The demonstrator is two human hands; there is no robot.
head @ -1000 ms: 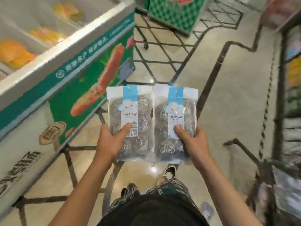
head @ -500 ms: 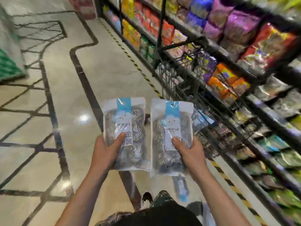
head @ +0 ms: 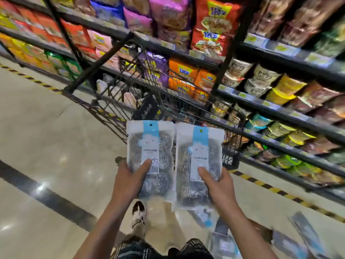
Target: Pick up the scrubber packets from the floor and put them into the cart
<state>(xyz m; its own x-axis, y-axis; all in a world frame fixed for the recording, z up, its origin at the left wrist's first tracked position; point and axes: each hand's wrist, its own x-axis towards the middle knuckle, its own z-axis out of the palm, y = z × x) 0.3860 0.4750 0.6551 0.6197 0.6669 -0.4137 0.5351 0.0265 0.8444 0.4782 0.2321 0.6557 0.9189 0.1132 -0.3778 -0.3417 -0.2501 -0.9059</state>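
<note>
While both packets are held up in front of the cart, nothing of either touches its basket.

Left hand [head: 128, 182]: clamped on the left scrubber packet [head: 150, 157], thumb pressed across the white label on the front, remaining fingers hidden behind the packet.

Right hand [head: 220, 187]: clamped on the right scrubber packet [head: 198, 163], thumb across the lower front, remaining fingers behind.

Packets: clear pouches with white tops and a light blue strip down the middle, coiled metal scrubbers visible inside. Held upright, side by side, edges just beside each other, the right one sitting slightly lower.

Cart [head: 153, 101]: black wire basket, standing beyond the packets and close against the shelves; some goods lie inside, blurred and not identifiable.

Shelves [head: 280, 113]: black racks filling the upper and right part of the view, stocked with bright snack bags and rows of cup-style tubs.

Floor [head: 56, 143]: glossy beige tile with a dark band and a yellow-and-black striped line running along the foot of the shelves. More packets [head: 302, 238], blurred, lie on it at lower right, near the person's right forearm.

Shoe [head: 138, 214]: one, light-coloured, visible below the hands.
</note>
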